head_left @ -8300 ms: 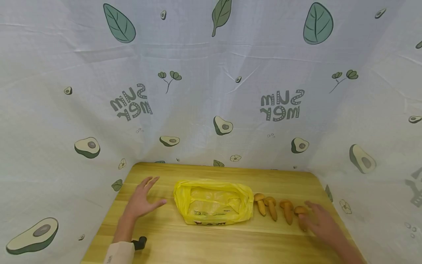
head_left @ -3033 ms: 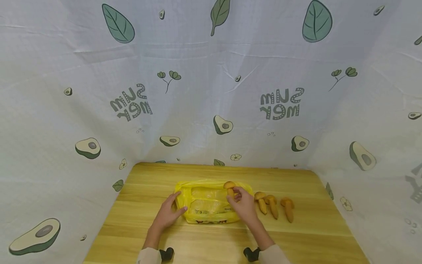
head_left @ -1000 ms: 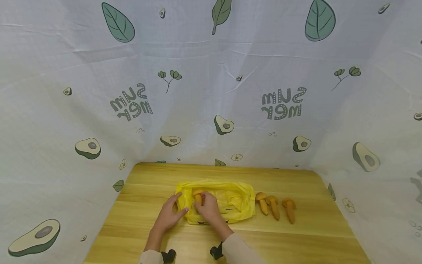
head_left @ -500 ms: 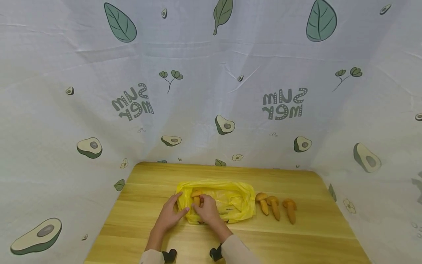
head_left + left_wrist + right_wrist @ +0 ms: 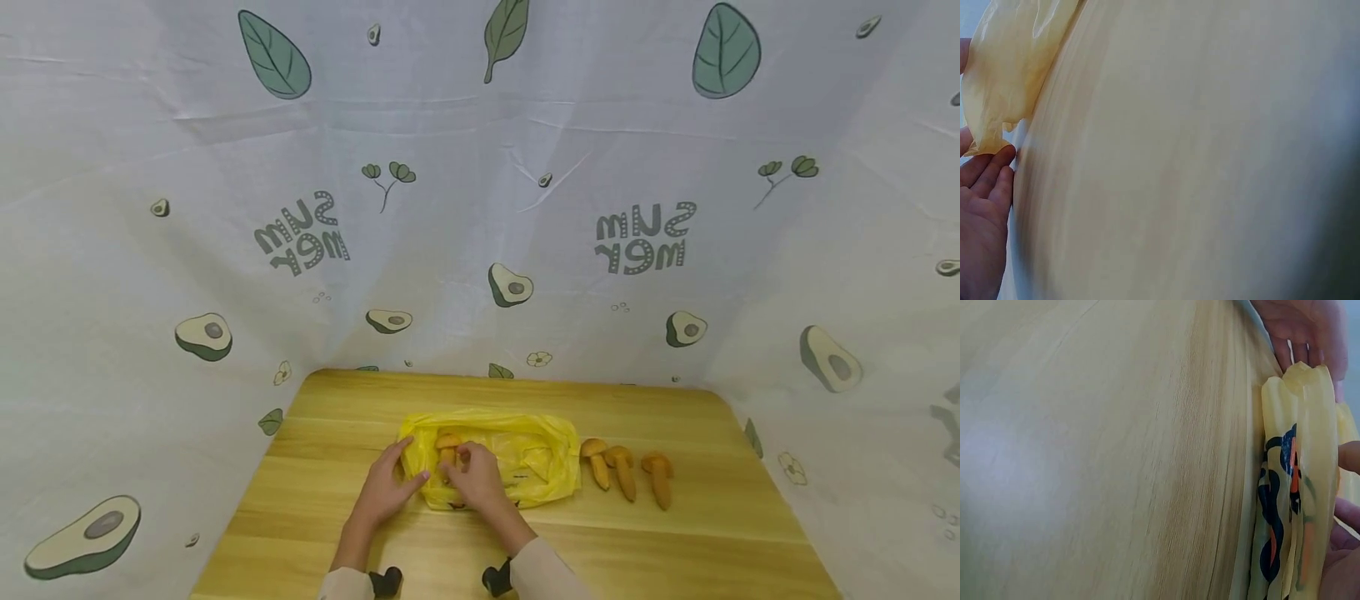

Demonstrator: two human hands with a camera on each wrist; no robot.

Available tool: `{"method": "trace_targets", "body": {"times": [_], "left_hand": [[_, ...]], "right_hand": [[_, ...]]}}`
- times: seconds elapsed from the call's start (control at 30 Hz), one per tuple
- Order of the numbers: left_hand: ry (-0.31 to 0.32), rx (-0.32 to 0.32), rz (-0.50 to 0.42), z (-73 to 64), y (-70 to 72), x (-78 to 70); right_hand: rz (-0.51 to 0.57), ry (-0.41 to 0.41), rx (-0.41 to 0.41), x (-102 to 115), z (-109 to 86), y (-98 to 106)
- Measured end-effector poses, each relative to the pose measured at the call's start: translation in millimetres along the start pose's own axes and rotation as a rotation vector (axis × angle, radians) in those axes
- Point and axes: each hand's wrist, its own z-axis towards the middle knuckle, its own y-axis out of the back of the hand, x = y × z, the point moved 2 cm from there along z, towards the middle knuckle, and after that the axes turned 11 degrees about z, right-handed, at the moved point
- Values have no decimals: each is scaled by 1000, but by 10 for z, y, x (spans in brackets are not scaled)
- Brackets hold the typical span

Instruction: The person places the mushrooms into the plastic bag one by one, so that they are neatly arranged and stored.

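A yellow plastic bag [image 5: 564,467] lies on the wooden table with its mouth held wide by its own folds. At its left end my left hand [image 5: 384,492] holds the rim, thumb and fingers around the corner; the left wrist view catches those fingers [image 5: 999,167] under the thin plastic. One orange-brown mushroom [image 5: 448,439] stands cap up inside the bag's left part. Beside its stem is my right hand [image 5: 480,479], thumb and fingertips parted. In the right wrist view, that hand's fingers [image 5: 1347,514] show behind the printed bag side [image 5: 1279,506].
To the right of the bag, three more mushrooms lie in a row: one mushroom [image 5: 596,461] near the bag's edge, another mushroom [image 5: 622,472] alongside, and a third mushroom [image 5: 658,479] farther right. A white avocado-print cloth [image 5: 480,208] hangs behind the table [image 5: 637,558].
My right hand has brought a mushroom from the right end of the row into the bag's left part and now draws slightly right of it. My left hand has come onto the bag's rim.
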Motion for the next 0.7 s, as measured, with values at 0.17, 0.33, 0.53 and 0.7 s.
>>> {"method": "trace_targets", "body": {"times": [0.17, 0.33, 0.53, 0.7], "left_hand": [[3, -21, -6, -9, 24, -2], [-23, -32, 1, 2, 51, -7], [-14, -20, -12, 16, 59, 7], [-12, -2, -28, 24, 31, 28]], "right_hand": [[-4, 2, 5, -13, -5, 59], [-6, 9, -24, -3, -39, 161], [-2, 45, -37, 28, -136, 287], [-21, 44, -57, -3, -204, 435]]}}
